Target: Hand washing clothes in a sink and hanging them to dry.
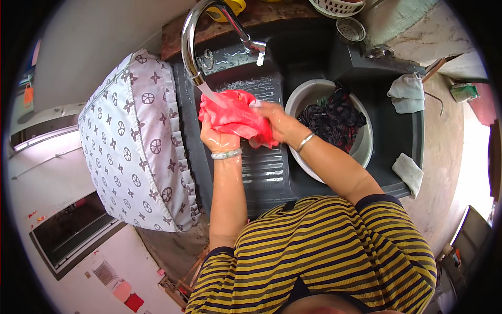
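Observation:
A wet, bunched-up red cloth point(235, 112) is held up under the running chrome tap point(192, 57); water from the spout falls onto its upper left part. My left hand point(217, 137) supports the cloth from below and its left side, the fingers mostly hidden by it. On the other side, my right hand point(281, 123) grips the cloth's right edge with bent fingers. Under both hands lies the ribbed washboard slope point(261, 175) of the dark sink, wet and shiny. A white basin point(368, 149) with dark, wet clothes point(334, 118) stands just right of my right hand.
A white patterned cover point(123, 141) bulges along the sink's left side. Two pale rags, one folded point(407, 94) and one crumpled point(408, 174), hang over the right rim. At the back are a metal strainer cup point(350, 30), a white plastic basket point(337, 6) and the tap's lever point(256, 48).

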